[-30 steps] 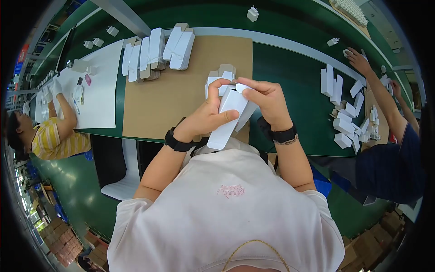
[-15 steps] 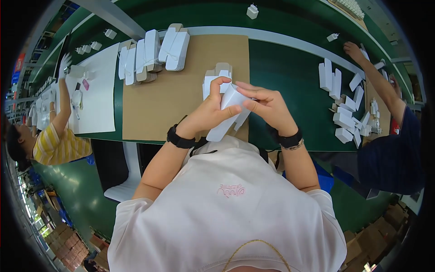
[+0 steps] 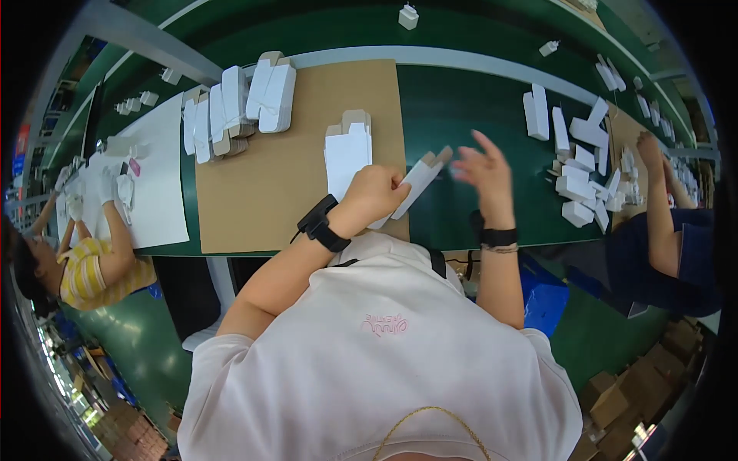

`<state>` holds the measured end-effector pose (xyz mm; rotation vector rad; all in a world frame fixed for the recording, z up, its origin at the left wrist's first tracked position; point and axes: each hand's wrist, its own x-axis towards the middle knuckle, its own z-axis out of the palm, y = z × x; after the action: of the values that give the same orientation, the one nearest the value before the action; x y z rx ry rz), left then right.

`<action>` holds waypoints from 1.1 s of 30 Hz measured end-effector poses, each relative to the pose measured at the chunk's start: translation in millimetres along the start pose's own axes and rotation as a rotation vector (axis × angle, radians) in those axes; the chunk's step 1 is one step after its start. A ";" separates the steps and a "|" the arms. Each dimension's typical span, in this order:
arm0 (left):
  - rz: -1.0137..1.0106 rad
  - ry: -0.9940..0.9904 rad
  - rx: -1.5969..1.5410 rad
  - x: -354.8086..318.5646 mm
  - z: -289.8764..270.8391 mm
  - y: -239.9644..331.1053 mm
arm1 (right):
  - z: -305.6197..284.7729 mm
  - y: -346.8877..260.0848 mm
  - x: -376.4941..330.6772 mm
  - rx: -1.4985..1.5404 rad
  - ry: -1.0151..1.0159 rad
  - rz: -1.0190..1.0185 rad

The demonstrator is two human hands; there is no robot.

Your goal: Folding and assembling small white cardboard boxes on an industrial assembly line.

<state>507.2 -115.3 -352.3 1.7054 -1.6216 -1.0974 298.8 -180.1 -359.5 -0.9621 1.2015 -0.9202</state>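
Note:
My left hand [image 3: 375, 194] is closed on a small white carton [image 3: 419, 181], which slants up to the right with brown-grey flaps at its upper end. Its lower part is partly hidden behind the hand. To the right of the carton my right hand [image 3: 486, 173] is raised with fingers apart, holding nothing; its fingertips are smeared a little by motion. Just beyond my left hand a stack of flat white cartons [image 3: 347, 154] lies on a brown cardboard sheet [image 3: 269, 196].
Several bundles of flat cartons [image 3: 270, 96] lie at the sheet's far left. Formed white cartons [image 3: 575, 184] are heaped on the green table [image 3: 461, 100] at right. White plug adapters [image 3: 408, 17] sit beyond the rail. Co-workers are at both sides, one in a yellow striped shirt [image 3: 96, 269].
My right hand has let go of the carton and moved right, opening. The left hand keeps the carton, which now slants to the right. The right co-worker's arm has drawn back.

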 end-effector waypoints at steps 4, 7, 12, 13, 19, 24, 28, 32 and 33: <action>-0.031 0.078 -0.066 -9.6 -10.4 17.3 | 56.5 7.9 -25.6 -0.377 -0.150 -0.298; 0.175 0.223 -0.010 -15.5 -13.7 23.3 | 70.5 6.5 -23.6 -0.420 -0.113 -0.329; 0.161 0.315 -0.052 -26.4 -9.0 7.3 | 75.8 -7.5 -21.3 -0.181 -0.152 -0.246; 0.158 0.323 -0.054 -27.9 -11.3 6.5 | 73.1 -5.5 -20.3 -0.053 -0.218 -0.265; 0.184 0.069 -0.441 -36.1 -25.8 9.1 | 82.4 -12.0 -19.8 -0.048 -0.393 -0.296; 0.179 0.038 -0.726 -37.1 -35.0 9.4 | 112.4 -9.7 -36.3 0.275 -0.276 -0.379; 0.128 -0.035 -0.815 -41.3 -29.1 -4.6 | 110.8 -8.6 -36.7 0.125 -0.338 -0.326; -0.093 -0.037 -0.996 -45.6 -30.9 -3.1 | 100.1 -10.6 -32.0 -0.044 -0.395 -0.197; -0.072 -0.038 -0.966 -44.7 -30.3 -4.2 | 98.4 -10.4 -30.7 -0.045 -0.434 -0.135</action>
<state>537.3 -75.4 -331.4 1.0801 -0.7867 -1.5924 391.5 -144.5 -330.0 -1.2178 0.7991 -0.7401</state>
